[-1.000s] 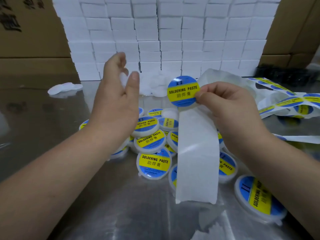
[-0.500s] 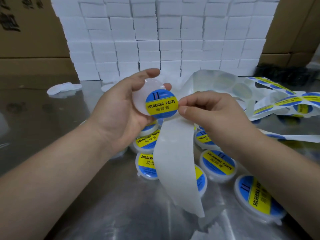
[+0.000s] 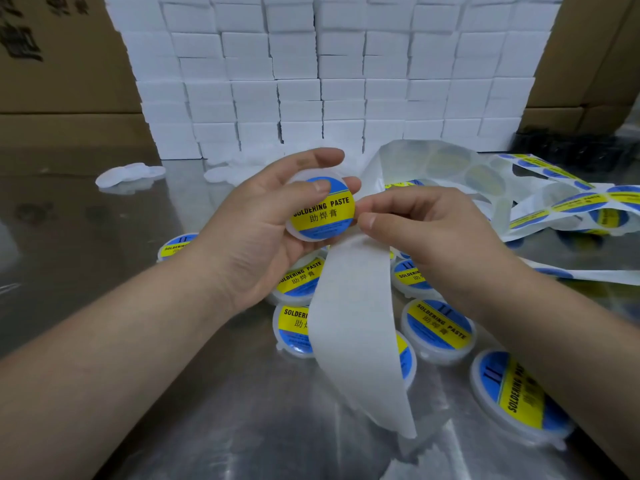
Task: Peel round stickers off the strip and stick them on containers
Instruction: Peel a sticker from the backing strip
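Note:
My left hand (image 3: 263, 233) grips a small round white container (image 3: 304, 233) above the table, with its thumb pressing the top of a blue and yellow "SOLDERING PASTE" round sticker (image 3: 323, 213) that lies on the lid. My right hand (image 3: 426, 233) pinches the white backing strip (image 3: 356, 323) right beside the container's right edge. The bare end of the strip hangs down in a curve over the table. The rest of the strip (image 3: 568, 206), with stickers on it, trails off to the right.
Several labelled containers (image 3: 440, 330) lie in a heap on the shiny metal table (image 3: 104, 271) under my hands, one (image 3: 519, 393) at the right front. A wall of white boxes (image 3: 329, 71) stands behind, with brown cartons (image 3: 52, 64) on both sides. Blank white lids (image 3: 128, 173) lie at the far left.
One second ago the right hand held the peeled sticker up and the left hand was reaching back. The left hand then brought up a container; the sticker now lies on its lid under my thumb.

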The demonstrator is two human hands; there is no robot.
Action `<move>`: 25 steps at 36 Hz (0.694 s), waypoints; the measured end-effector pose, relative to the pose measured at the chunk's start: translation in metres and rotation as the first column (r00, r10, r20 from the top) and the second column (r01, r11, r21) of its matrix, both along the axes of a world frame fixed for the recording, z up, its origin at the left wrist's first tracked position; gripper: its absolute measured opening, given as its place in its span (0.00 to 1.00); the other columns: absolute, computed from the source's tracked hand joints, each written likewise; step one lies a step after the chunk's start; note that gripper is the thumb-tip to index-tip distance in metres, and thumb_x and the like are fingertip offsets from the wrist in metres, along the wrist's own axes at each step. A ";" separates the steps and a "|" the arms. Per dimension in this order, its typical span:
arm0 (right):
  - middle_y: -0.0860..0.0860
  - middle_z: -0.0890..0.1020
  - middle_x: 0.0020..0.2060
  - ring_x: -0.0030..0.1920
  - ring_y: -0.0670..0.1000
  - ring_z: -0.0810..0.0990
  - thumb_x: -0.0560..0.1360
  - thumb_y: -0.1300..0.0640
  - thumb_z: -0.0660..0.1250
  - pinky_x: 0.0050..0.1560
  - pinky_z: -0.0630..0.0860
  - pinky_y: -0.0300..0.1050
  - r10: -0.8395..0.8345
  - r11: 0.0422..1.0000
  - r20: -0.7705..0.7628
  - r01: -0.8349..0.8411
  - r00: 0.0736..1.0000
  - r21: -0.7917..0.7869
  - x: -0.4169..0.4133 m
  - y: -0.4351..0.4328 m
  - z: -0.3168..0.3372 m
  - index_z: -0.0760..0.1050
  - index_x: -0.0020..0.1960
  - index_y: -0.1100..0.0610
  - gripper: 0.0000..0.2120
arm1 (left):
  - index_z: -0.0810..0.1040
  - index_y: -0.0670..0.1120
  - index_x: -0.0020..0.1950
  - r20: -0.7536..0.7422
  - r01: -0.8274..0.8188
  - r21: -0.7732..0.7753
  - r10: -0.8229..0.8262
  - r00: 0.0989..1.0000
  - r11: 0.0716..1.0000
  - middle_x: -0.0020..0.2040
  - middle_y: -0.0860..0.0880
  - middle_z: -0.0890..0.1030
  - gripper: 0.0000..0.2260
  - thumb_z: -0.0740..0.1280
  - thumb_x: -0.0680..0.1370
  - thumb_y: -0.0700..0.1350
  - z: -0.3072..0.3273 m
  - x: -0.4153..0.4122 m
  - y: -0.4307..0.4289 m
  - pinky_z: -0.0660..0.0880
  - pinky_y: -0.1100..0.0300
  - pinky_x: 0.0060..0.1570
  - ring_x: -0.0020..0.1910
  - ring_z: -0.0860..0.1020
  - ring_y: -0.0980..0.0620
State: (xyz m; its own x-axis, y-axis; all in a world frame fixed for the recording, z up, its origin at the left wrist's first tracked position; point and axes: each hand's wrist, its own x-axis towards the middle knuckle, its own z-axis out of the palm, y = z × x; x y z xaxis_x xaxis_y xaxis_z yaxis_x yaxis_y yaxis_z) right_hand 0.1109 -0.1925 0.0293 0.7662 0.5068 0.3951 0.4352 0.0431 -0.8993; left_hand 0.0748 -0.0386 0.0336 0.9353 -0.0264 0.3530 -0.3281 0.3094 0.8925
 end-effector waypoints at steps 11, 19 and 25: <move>0.51 0.85 0.38 0.41 0.47 0.84 0.73 0.65 0.65 0.42 0.78 0.34 0.018 1.000 -0.006 -0.018 1.000 0.004 0.001 0.000 0.000 0.82 0.42 0.55 0.08 | 0.78 0.50 0.49 0.015 -0.023 0.061 0.022 1.000 0.998 0.45 0.47 0.84 0.13 0.65 0.68 0.35 -0.003 -0.001 -0.001 0.79 0.61 0.40 0.44 0.83 0.50; 0.51 0.85 0.38 0.42 0.47 0.84 0.73 0.65 0.65 0.43 0.78 0.35 0.012 1.000 -0.004 -0.012 1.000 -0.005 0.000 0.001 0.000 0.82 0.42 0.55 0.09 | 0.78 0.52 0.47 0.023 -0.062 0.116 0.059 0.998 0.991 0.45 0.49 0.84 0.15 0.62 0.75 0.32 -0.004 0.000 -0.002 0.79 0.60 0.43 0.46 0.82 0.51; 0.50 0.85 0.39 0.43 0.47 0.84 0.74 0.62 0.65 0.47 0.79 0.37 -0.050 0.998 -0.004 0.050 0.999 -0.044 0.001 0.002 -0.001 0.82 0.45 0.55 0.08 | 0.77 0.54 0.47 0.065 -0.158 0.209 0.148 0.987 0.965 0.46 0.52 0.84 0.15 0.61 0.77 0.33 -0.004 -0.002 -0.003 0.80 0.57 0.47 0.46 0.82 0.52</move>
State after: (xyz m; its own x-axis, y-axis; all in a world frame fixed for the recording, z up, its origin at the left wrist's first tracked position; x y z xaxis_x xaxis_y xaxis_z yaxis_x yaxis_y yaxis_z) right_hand 0.1122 -0.1908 0.0280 0.7928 0.4845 0.3697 0.4315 -0.0180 -0.9019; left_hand 0.0733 -0.0414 0.0294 0.9160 0.0361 0.3996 -0.4011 0.0567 0.9143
